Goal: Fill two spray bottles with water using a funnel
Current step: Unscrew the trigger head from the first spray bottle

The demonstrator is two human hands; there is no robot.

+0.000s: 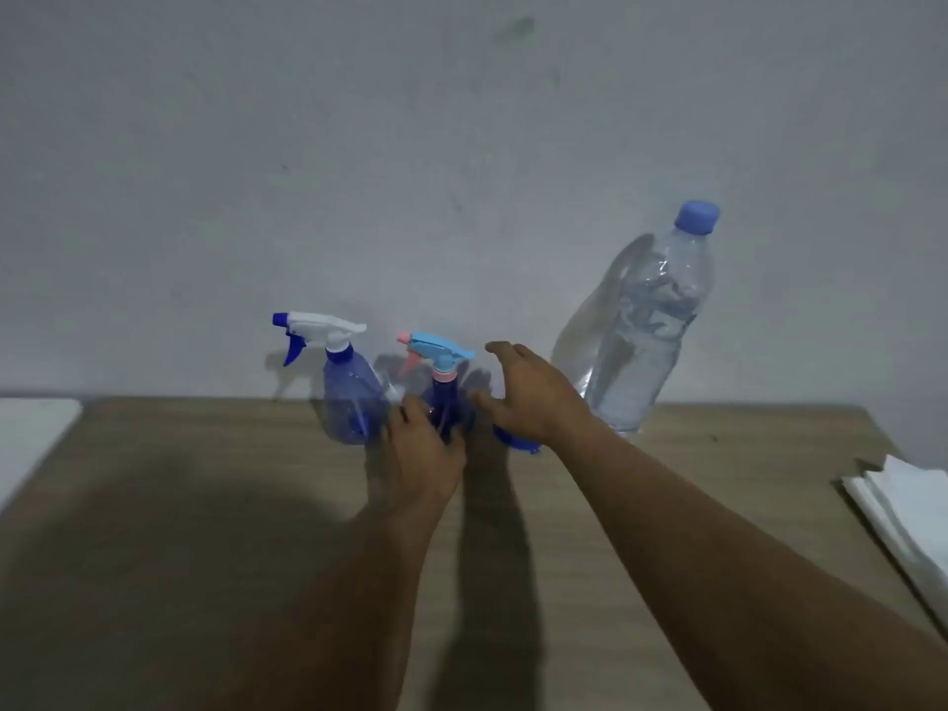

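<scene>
Wood-grain table (pixel 205 505) fills the lower frame, with a grey wall (pixel 461 146) above it. The left hand (pixel 423 459), centre frame with its back to the camera, has its fingers (pixel 405 410) curled round the lower body of the small spray bottle (pixel 447 392), which is dark blue with a light-blue and pink trigger head and stands upright on the table. The right hand (pixel 533 397) sits just right of that bottle with its fingers spread wide, thumb apart and palm down, holding nothing. The thumb tip is close to the bottle's side, but blur means I cannot tell if it touches. A blue piece (pixel 518 444) shows under the right hand on the table; it is mostly hidden, so I cannot tell what it is. The larger spray bottle (pixel 349 397), clear blue with a white and blue trigger, stands upright just left of the small one, with the left hand's knuckles near it. The water bottle (pixel 641 331), clear with a blue cap (pixel 696 216), stands right of centre against the wall, partly filled with water. White sheets (pixel 908 510) lie at the right edge, and a white slab (pixel 31 428) is at the left edge.
</scene>
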